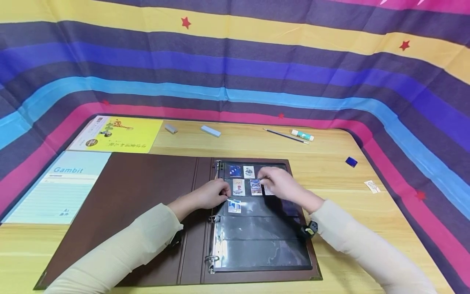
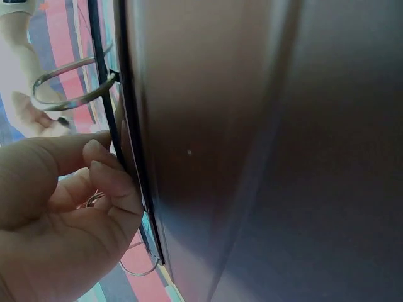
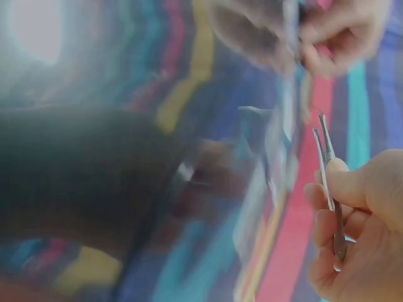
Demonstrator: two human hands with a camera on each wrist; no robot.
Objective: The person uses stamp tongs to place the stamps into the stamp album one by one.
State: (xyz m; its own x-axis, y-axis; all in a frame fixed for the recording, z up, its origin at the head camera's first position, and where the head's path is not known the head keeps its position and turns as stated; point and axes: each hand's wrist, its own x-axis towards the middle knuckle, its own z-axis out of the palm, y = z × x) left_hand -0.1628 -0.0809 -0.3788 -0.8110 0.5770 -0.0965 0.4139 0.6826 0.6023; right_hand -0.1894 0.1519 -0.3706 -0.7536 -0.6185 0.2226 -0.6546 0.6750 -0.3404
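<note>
A brown ring-binder stamp album (image 1: pixel 154 196) lies open, with a black pocket page (image 1: pixel 257 228) on its right side. My right hand (image 1: pixel 280 183) grips metal tweezers (image 3: pixel 330 189) over the second pocket row, near a blue-and-red stamp (image 1: pixel 256 188). Beside the rings, my left hand (image 1: pixel 214 194) has curled fingers and pinches at the page's left side; its fingertips are partly hidden. A red-and-white stamp (image 1: pixel 238 187) sits between the hands. Above are a dark blue stamp (image 1: pixel 235 171) and a pale stamp (image 1: pixel 249 172); a blue-and-white stamp (image 1: pixel 234 206) occupies the third row.
Right of the album lie a dark blue stamp-like piece (image 1: pixel 351 162) and a pale one (image 1: pixel 372 186). A pencil (image 1: pixel 286 136), glue stick (image 1: pixel 302 135), white block (image 1: pixel 211 131) and grey block (image 1: pixel 171 128) lie behind. Yellow (image 1: pixel 139 134) and light-blue notebooks (image 1: pixel 55 188) are at left.
</note>
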